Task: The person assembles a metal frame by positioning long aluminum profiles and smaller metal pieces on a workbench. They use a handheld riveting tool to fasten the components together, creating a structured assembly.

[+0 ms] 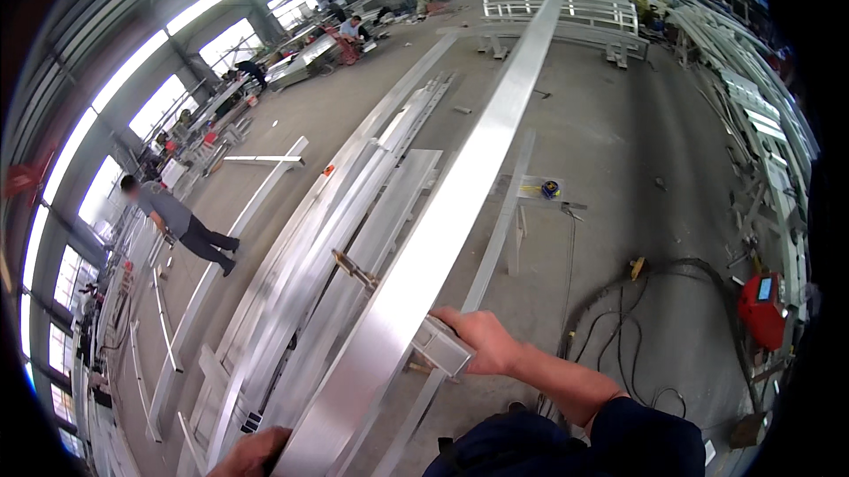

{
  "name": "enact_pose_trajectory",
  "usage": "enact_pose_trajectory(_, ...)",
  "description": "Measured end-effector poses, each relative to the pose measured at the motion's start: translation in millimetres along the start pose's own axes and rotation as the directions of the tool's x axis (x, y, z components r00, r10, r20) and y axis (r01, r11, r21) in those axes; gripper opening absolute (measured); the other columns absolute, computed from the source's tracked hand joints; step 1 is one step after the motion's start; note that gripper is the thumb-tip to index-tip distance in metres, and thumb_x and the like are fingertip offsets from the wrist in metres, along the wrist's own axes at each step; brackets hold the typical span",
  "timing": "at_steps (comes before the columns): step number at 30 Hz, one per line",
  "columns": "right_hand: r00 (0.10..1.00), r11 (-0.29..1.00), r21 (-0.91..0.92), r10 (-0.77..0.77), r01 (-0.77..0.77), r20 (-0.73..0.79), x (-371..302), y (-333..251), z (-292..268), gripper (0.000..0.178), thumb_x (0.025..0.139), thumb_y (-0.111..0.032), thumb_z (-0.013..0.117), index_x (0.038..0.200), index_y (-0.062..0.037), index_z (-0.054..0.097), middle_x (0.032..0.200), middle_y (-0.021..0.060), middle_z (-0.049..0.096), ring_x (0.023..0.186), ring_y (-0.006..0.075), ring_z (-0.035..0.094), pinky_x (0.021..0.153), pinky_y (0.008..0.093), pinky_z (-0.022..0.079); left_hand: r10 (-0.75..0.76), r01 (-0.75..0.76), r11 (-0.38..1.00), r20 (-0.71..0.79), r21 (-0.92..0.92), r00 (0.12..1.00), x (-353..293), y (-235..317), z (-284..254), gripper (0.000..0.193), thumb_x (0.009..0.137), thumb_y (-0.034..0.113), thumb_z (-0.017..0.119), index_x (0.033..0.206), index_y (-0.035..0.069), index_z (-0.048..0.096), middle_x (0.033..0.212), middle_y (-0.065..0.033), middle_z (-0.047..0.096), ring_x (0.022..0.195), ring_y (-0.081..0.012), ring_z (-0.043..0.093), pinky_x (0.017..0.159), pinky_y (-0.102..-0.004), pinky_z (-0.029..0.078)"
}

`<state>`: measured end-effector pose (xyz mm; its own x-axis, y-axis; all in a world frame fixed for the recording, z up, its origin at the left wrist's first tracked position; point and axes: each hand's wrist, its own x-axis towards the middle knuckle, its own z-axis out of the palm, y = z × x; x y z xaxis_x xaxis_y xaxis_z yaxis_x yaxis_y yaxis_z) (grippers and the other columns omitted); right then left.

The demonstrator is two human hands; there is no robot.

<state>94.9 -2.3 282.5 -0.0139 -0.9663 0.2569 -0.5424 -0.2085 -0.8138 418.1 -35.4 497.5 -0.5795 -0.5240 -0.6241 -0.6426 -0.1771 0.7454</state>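
Observation:
A long shiny aluminium beam runs from the lower left edge of the picture up toward the far end of the hall. My right hand grips a short square aluminium piece that sits against the beam's right side. My left hand holds the beam's near end at the bottom of the picture, only partly in view. My right forearm in a dark blue sleeve comes in from the lower right.
Below the beam lies a stack of long aluminium profiles on supports. Black cables and a red welding machine are on the floor at right. A person walks at left. More frames stand far off.

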Motion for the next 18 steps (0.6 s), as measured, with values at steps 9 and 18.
enact_pose_trajectory(9,0.97,0.941,0.261,-0.174,0.215,-0.17,23,-35,8,0.06,0.078,-0.03,0.076,0.126,-0.0049,0.052,0.093,0.0175,0.069,0.083,0.036,0.068,0.073,0.0388,0.054,-0.095,0.052,0.948,-0.125,-0.316,0.988,-30,31,7,0.067,0.059,0.003,0.075,0.121,-0.01,0.056,0.09,-0.0216,0.068,0.077,-0.0321,0.068,0.071,-0.0395,0.053)
enact_pose_trajectory(18,0.94,0.932,0.237,-0.207,0.274,-0.273,52,-33,6,0.061,0.07,-0.02,0.074,0.126,-0.0051,0.056,0.089,0.0184,0.067,0.081,0.0357,0.067,0.069,0.0422,0.052,0.214,0.124,0.697,-0.37,0.706,0.904,-77,50,19,0.079,0.065,0.013,0.08,0.135,-0.001,0.046,0.11,-0.0176,0.064,0.094,-0.0307,0.065,0.085,-0.041,0.052)
